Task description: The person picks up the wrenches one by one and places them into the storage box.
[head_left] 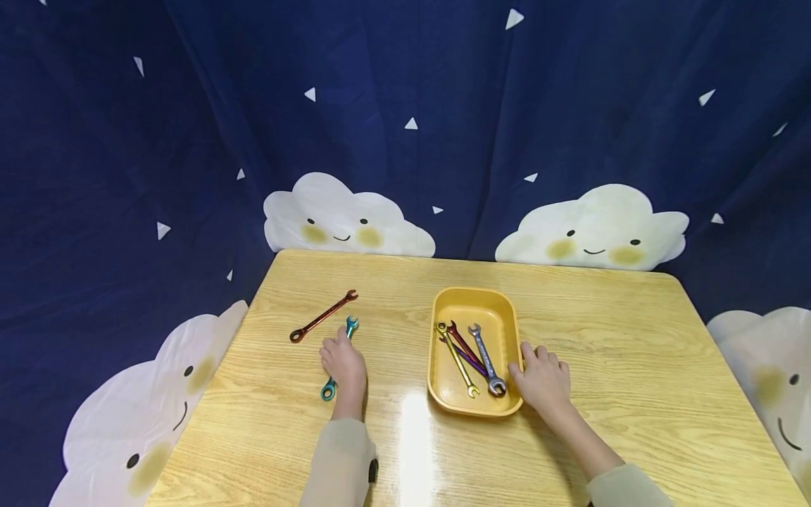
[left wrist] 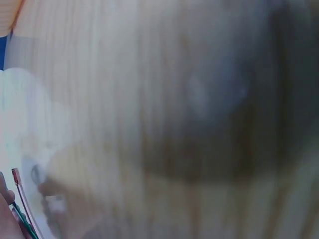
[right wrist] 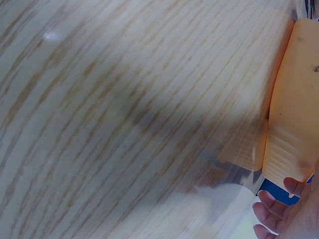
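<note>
My left hand (head_left: pixel 345 362) is over the middle of a teal combination wrench (head_left: pixel 328 389), its fingers gripping the shaft; both ends stick out. At the lower left of the left wrist view, part of that hand (left wrist: pixel 7 221) shows with the teal wrench (left wrist: pixel 24 219). Beyond it lies a red wrench (head_left: pixel 324 317). My right hand (head_left: pixel 545 379) touches the right side of a yellow tray (head_left: pixel 475 299), with loosely bent fingers. Inside the tray are a yellow wrench (head_left: pixel 457 360), a silver-blue wrench (head_left: pixel 484 352), a red wrench (head_left: pixel 465 341) and a purple wrench (head_left: pixel 470 358), partly overlapping.
The wooden table (head_left: pixel 627 338) carries the tray right of its middle and the loose wrenches on the left. A dark blue curtain (head_left: pixel 380 141) with cloud prints hangs behind the table's far edge and along its sides.
</note>
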A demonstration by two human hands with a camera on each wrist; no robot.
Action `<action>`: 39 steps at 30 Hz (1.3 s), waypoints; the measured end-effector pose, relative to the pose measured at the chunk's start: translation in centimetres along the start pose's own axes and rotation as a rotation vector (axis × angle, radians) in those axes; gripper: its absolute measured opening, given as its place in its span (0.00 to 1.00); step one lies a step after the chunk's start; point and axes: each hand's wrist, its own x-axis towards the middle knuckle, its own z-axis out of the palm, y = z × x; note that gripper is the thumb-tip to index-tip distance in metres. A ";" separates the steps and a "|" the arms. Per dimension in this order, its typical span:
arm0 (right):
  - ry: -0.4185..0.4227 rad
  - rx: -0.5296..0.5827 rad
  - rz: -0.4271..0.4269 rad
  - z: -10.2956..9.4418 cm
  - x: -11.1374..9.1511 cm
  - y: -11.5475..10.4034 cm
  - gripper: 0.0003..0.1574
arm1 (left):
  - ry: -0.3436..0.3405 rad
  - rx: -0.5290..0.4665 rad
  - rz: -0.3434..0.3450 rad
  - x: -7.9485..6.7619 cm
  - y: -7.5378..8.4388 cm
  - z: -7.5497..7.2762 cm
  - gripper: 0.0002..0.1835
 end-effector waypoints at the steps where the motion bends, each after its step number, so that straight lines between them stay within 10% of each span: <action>1: 0.001 0.000 0.000 0.0 0.0 0.0 0.29 | -0.005 -0.004 0.000 0.0 0.1 0.0 0.24; 39: 0.034 0.000 -0.011 0.3 -0.1 0.0 0.27 | 0.065 -0.042 0.273 -1.1 5.8 -0.8 0.26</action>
